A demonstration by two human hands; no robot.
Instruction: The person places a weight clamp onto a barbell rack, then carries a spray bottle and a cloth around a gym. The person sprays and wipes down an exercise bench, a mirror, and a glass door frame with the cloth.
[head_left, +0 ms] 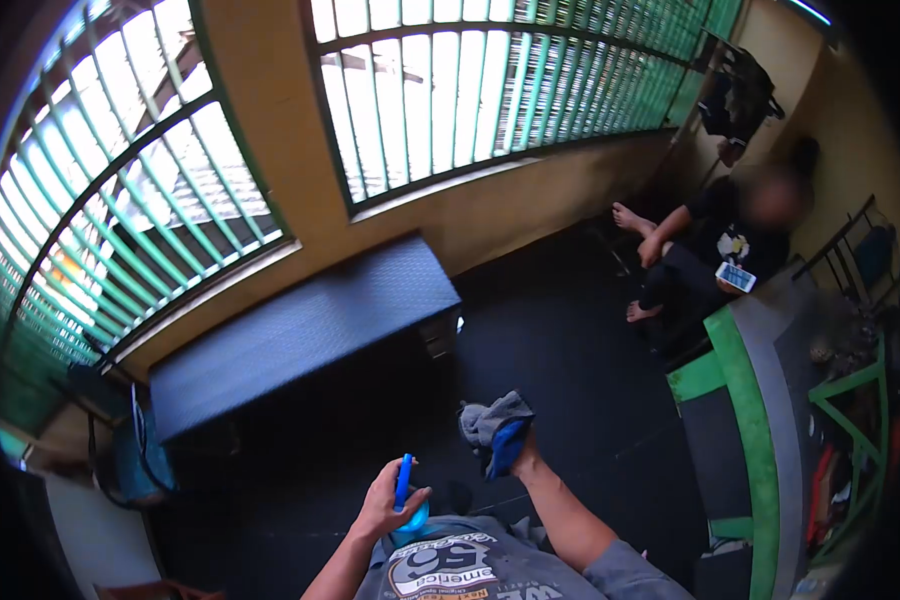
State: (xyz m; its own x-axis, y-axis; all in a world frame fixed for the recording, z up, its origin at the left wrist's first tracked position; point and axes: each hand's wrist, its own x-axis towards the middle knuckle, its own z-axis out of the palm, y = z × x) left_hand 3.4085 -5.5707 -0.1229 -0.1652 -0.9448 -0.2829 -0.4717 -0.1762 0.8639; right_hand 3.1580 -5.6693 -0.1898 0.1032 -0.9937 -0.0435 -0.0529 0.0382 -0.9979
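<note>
My left hand is closed around a blue spray bottle, held close in front of my shirt. Its upper part is a darker blue and its lower part, partly hidden by my fingers, is light blue. A bunched grey and blue cloth is in my right hand, held out ahead of me over the dark floor. The cloth covers most of my right fingers. Beyond both hands stands a long table with a dark, textured top, and neither hand touches it.
Barred green windows line the wall behind the table. A chair stands at the table's left end. To the right, a person sits with a phone, near a green-edged counter. Dark clothing hangs above.
</note>
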